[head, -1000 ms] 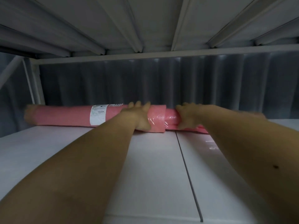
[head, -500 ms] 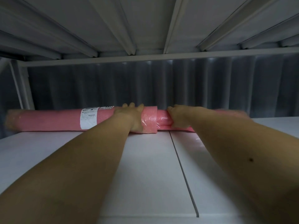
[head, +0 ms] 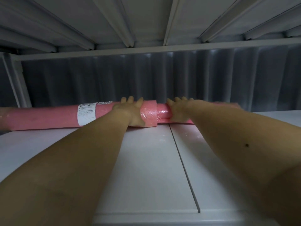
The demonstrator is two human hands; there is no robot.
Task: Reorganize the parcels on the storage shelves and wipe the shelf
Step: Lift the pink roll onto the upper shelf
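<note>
A long pink roll-shaped parcel (head: 48, 117), wrapped in clear film with a white shipping label (head: 86, 114), lies across the back of the white shelf (head: 146, 168). My left hand (head: 130, 112) is curled over the thicker left part of the roll, close to its step. My right hand (head: 178, 111) wraps the thinner right part just beside it. Both arms stretch far in over the shelf. The parcel's right end is partly hidden behind my right forearm.
The shelf above (head: 146, 22), with metal ribs, hangs low over the space. A grey corrugated wall (head: 162, 79) closes the back. A white upright post (head: 16, 82) stands at the back left. A seam (head: 184, 167) splits the shelf boards.
The parcel and both hands sit slightly further left and back against the wall than a second ago; the grip on the roll is the same.
</note>
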